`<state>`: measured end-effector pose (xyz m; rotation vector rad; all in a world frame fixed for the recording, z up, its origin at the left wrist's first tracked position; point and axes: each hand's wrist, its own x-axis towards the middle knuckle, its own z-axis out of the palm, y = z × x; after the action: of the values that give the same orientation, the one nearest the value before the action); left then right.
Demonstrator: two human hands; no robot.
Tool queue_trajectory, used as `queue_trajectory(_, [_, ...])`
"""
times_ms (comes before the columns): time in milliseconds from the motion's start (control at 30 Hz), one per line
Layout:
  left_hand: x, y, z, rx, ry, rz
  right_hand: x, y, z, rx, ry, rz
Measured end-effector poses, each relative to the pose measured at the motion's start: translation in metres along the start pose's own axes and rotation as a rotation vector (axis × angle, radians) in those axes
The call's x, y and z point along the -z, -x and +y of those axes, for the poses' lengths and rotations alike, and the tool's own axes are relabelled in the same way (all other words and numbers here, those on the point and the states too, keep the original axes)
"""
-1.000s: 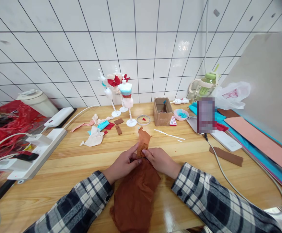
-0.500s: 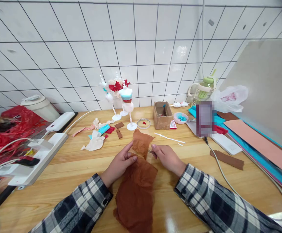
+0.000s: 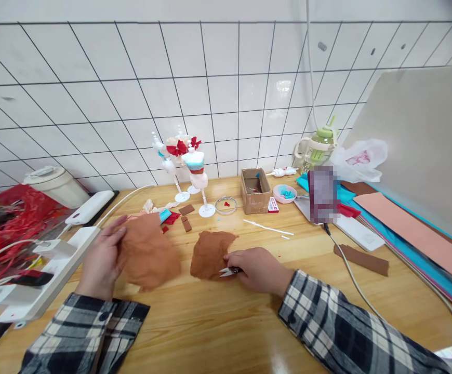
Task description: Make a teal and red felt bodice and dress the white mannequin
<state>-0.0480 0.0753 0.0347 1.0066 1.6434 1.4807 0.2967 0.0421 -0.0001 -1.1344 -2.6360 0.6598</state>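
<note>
A large piece of brown crinkled crepe paper (image 3: 148,254) is held up at the left, a little blurred, with my left hand (image 3: 103,259) closed on its left edge. Apart from it, a smaller brown piece (image 3: 209,254) lies on the table in the middle. My right hand (image 3: 259,267) is closed around small scissors (image 3: 230,271), whose blades point left over that piece. The right fingertips touch the smaller piece's right edge. Behind the paper stand miniature dress-form stands, the nearest one (image 3: 197,179) wearing blue and white with a brown-red waistband.
A power strip (image 3: 50,280) with cables runs along the left. At the back are a cardboard box (image 3: 256,200), a pink dish (image 3: 285,194) with blue scraps and a clear ring (image 3: 226,205). A phone (image 3: 323,195) and coloured sheets (image 3: 413,223) fill the right.
The brown paper is now in two separate pieces. My left hand has carried the larger one leftward, while the smaller one lies flat. My right hand has moved slightly down and left; the view has shifted.
</note>
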Motion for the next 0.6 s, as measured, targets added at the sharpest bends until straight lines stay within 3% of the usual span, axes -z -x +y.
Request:
queue_trajectory(67, [0.01, -0.012, -0.01, -0.052, -0.113, 0.182, 0.001, 0.002, 0.002, -0.007, -0.04, 0.026])
queue_trajectory(167, [0.014, -0.016, -0.018, -0.167, -0.549, 0.223, -0.001, 0.002, 0.004, -0.046, -0.083, 0.171])
queue_trajectory(233, [0.01, -0.01, -0.013, -0.258, -0.762, 0.283, -0.001, 0.0, 0.006, -0.15, -0.076, 0.295])
queue_trajectory(300, [0.002, 0.002, -0.004, -0.446, -0.934, 0.375, 0.0, -0.003, 0.009, -0.316, -0.032, 0.371])
queue_trajectory(333, [-0.004, 0.01, 0.001, -0.592, -1.023, 0.327, 0.0, -0.006, 0.011, -0.4, 0.0, 0.383])
queue_trajectory(367, [-0.012, 0.019, 0.003, -0.72, -1.062, 0.2, 0.001, -0.009, 0.013, -0.47, 0.033, 0.379])
queue_trajectory(467, [-0.047, 0.049, -0.001, -0.942, -1.084, -0.46, 0.002, -0.021, 0.019, -0.574, 0.116, 0.319])
queue_trajectory(500, [-0.059, 0.058, -0.006, -0.958, -1.078, -0.613, 0.001, -0.025, 0.02, -0.578, 0.134, 0.298])
queue_trajectory(600, [-0.087, 0.078, -0.023, -0.927, -1.099, -0.894, 0.0, -0.031, 0.025, -0.555, 0.166, 0.256])
